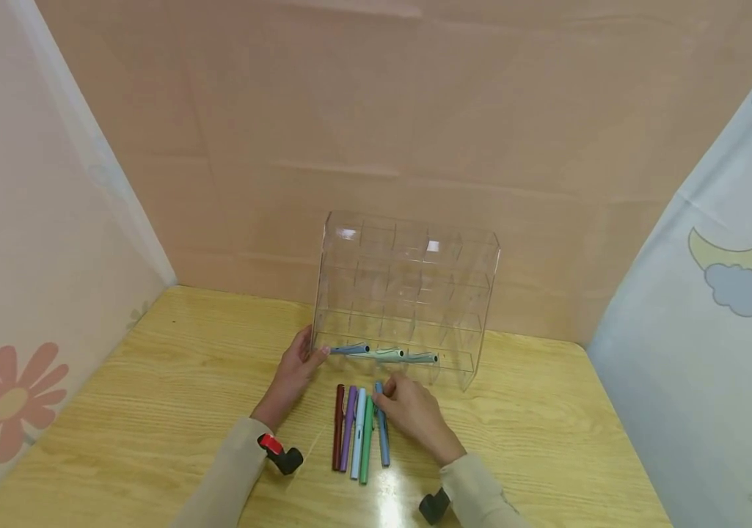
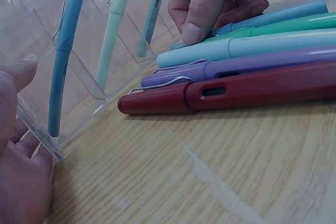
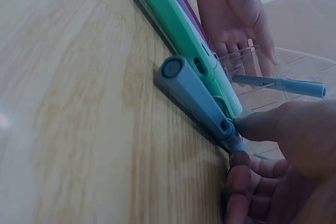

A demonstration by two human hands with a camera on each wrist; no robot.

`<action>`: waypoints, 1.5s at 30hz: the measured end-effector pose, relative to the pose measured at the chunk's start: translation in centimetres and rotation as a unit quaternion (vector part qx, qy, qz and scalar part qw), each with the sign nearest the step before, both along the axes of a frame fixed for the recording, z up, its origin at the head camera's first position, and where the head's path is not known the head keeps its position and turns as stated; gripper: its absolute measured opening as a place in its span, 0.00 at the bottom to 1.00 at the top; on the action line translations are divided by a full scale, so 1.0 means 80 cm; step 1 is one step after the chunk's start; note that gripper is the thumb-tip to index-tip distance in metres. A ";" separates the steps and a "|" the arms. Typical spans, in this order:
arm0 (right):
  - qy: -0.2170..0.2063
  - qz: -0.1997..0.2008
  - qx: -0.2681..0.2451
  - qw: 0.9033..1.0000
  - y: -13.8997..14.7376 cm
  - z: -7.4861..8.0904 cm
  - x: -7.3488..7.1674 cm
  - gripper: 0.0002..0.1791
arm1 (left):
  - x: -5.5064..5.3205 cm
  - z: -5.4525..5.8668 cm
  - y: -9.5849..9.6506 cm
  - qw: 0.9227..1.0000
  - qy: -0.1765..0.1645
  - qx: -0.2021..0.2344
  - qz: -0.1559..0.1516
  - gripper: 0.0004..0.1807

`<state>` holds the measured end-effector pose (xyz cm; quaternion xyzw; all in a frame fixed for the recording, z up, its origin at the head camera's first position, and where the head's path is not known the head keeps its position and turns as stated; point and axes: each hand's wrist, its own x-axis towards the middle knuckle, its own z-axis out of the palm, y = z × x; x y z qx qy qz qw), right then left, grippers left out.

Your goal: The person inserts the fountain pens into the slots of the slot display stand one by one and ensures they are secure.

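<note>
My left hand (image 1: 293,374) grips the lower left side of a clear acrylic pen rack (image 1: 484,312), thumb in front and fingers behind the panel. In its bottom row lean a blue pen (image 2: 64,51), a pale green pen (image 2: 114,30) and a teal pen (image 2: 153,17). In front of the rack, my right hand (image 1: 413,411) pinches the cap end of another blue pen (image 3: 197,95), which lies on the table. Left of that pen lie a green pen (image 1: 367,444), a light blue pen (image 1: 358,433), a purple pen (image 1: 348,429) and a dark red pen (image 1: 338,429), side by side.
The rack's upper tiers show bare compartments. The wooden table (image 1: 151,389) spreads to both sides. A tan cloth (image 1: 415,110) hangs behind the rack, with patterned cloths (image 1: 32,220) at left and right.
</note>
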<state>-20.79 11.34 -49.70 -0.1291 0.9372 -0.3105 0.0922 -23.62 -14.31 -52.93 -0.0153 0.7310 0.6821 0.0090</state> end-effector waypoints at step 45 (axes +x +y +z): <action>-0.007 -0.028 -0.012 1.000 0.026 -0.002 0.009 0.09 | 0.002 0.003 0.001 1.000 0.005 -0.008 0.000 0.40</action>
